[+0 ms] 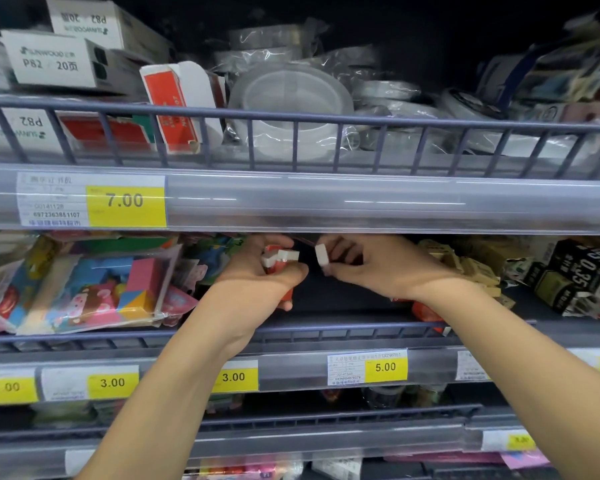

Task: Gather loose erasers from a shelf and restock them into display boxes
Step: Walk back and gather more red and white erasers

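Both hands reach into the middle shelf under the rail with the 7.00 tag. My left hand (257,282) grips a small stack of erasers (278,259), white blocks with red wrappers, one red end poking out below the palm. My right hand (378,265) pinches a single white eraser (321,255) between thumb and fingers, a short gap from the left hand's stack. More red-wrapped erasers (425,311) lie on the shelf under my right wrist. An open red-and-white display box (179,105) stands on the upper shelf; I cannot see inside it.
Bags of colourful erasers (84,292) fill the middle shelf's left. Tan packets (471,265) and black lead boxes (582,275) sit at the right. Tape rolls (291,109) crowd the upper shelf. A wire rail (326,332) fronts each shelf.
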Demonstrator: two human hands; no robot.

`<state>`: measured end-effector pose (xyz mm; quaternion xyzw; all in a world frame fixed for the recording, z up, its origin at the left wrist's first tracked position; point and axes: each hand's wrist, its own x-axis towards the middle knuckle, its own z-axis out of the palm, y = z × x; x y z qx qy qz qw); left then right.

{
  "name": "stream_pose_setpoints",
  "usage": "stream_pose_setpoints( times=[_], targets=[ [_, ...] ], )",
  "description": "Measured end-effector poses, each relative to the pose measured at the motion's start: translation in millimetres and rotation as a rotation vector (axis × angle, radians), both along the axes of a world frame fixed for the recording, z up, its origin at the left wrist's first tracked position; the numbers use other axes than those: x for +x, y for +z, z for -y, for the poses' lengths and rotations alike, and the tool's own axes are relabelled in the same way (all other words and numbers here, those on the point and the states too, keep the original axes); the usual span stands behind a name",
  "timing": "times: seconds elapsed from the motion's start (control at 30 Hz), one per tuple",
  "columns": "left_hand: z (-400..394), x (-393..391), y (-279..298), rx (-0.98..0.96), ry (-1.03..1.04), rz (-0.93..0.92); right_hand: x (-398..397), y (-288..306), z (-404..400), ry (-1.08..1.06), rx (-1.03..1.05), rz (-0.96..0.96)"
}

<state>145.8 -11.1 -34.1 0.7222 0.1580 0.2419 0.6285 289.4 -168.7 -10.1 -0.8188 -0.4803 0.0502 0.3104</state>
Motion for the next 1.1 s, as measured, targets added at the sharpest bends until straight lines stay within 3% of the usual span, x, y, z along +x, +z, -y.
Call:
stream_pose_setpoints(
  times=[0.07,0.2,0.43,0.63,0.7,0.8,0.87,1.1],
  targets=[
    [1,-2,0,0.000,-0.002,0.012,-17,4,2,-0.002,0.170,-0.214],
    [4,-6,4,-0.091,-0.102,0.041,-33,6,8,0.041,0.347,-0.432],
    [5,-12,5,-0.089,-0.285,0.085,-44,1,-4,-0.017,0.403,-0.489],
    [1,-9,2,0.022,-0.210,0.038,-44,3,-1,0.039,0.393,-0.578],
    [2,-6,2,0.016,-0.196,0.017,-37,8,7,-0.055,0.291,-0.431],
    [1,-4,2,0.011,-0.195,-0.003,-13,13,27,-0.356,-0.036,0.012],
    [1,-5,2,0.011,-0.192,-0.016,1,12,40,-0.430,-0.214,0.243],
    [2,-4,2,0.049,-0.178,-0.023,23,6,54,-0.287,-0.358,0.234]
  ],
)
